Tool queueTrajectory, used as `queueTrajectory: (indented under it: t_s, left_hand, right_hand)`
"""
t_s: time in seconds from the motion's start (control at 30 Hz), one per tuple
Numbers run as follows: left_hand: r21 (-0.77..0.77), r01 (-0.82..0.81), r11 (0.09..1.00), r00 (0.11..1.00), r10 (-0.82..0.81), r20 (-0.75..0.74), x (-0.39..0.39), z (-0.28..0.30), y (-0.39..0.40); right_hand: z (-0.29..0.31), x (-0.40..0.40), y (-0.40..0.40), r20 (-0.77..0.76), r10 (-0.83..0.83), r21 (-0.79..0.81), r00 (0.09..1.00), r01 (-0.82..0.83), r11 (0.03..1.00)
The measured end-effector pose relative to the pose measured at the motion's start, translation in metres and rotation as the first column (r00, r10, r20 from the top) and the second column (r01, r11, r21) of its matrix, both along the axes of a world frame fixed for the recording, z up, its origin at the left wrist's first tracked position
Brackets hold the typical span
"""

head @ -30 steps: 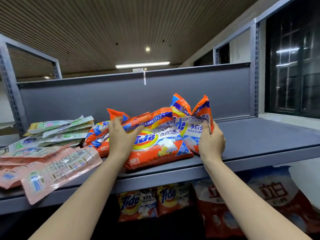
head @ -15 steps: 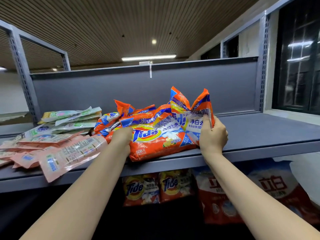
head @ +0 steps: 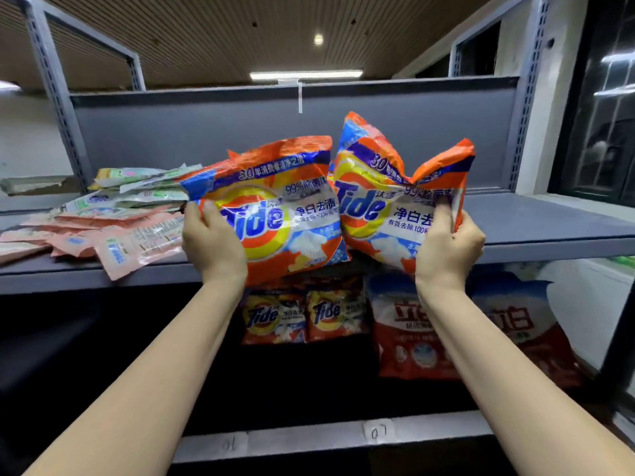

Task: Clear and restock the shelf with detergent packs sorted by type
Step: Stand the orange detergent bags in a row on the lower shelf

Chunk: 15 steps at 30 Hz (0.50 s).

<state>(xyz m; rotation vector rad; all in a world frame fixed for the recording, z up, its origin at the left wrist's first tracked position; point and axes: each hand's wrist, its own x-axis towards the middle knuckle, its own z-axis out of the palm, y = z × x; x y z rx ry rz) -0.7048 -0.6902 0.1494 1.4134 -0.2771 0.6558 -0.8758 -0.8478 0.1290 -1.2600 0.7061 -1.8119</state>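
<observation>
My left hand (head: 213, 243) grips an orange Tide pack (head: 275, 201) by its left edge and holds it upright in front of the grey shelf (head: 549, 231). My right hand (head: 446, 249) grips a second orange Tide pack (head: 385, 187) by its right side, also lifted off the shelf. The two packs touch in the middle. A heap of flat pink and green sachets (head: 113, 214) lies on the shelf's left part.
Below the shelf stand two small Tide packs (head: 302, 314) and large red and white detergent bags (head: 412, 331). Lower down runs a shelf edge with labels (head: 378, 432). A grey back panel (head: 240, 132) and upright posts bound the shelf; a dark window is at right.
Both hands have lifted the Tide packs off the shelf and pulled them toward me. The spot where the orange pile lay is now hidden behind the raised packs.
</observation>
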Motion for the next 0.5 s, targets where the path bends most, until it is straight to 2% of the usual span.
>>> queueTrajectory:
  t_s: [0.07, 0.1, 0.17, 0.2, 0.3, 0.4, 0.5]
  left_hand:
    - [-0.056, 0.033, 0.998, 0.996, -0.028, 0.081, -0.003, -0.017, 0.014]
    - [-0.037, 0.050, 0.998, 0.992, -0.045, 0.115, -0.005, -0.027, 0.020]
    - [0.059, 0.031, 0.998, 0.986, -0.040, 0.159, -0.006, -0.051, 0.029]
    - [0.115, 0.006, 0.993, 0.985, -0.025, 0.171, -0.008, -0.063, 0.033]
    - [0.235, -0.022, 0.972, 0.982, -0.024, 0.190, -0.012, -0.098, 0.040]
    - [0.321, -0.009, 0.947, 0.992, -0.032, 0.123, -0.017, -0.127, 0.040]
    - [0.410, -0.015, 0.912, 1.000, 0.017, -0.002, -0.012, -0.152, 0.036]
  right_hand:
    - [-0.007, -0.010, 0.008, 0.111, 0.103, -0.017, 0.989, -0.102, 0.995]
    - [-0.010, -0.015, 0.011, 0.187, 0.176, -0.022, 0.967, -0.175, 0.984]
    - [-0.015, -0.024, 0.011, 0.330, 0.315, -0.038, 0.890, -0.320, 0.947]
    - [-0.018, -0.029, 0.009, 0.349, 0.349, -0.052, 0.869, -0.354, 0.934]
    - [-0.040, -0.033, -0.004, 0.189, 0.394, -0.113, 0.899, -0.379, 0.919]
    - [-0.078, -0.020, -0.012, -0.041, 0.411, -0.039, 0.911, -0.412, 0.910]
    - [-0.107, -0.005, -0.016, -0.236, 0.348, 0.029, 0.907, -0.352, 0.936]
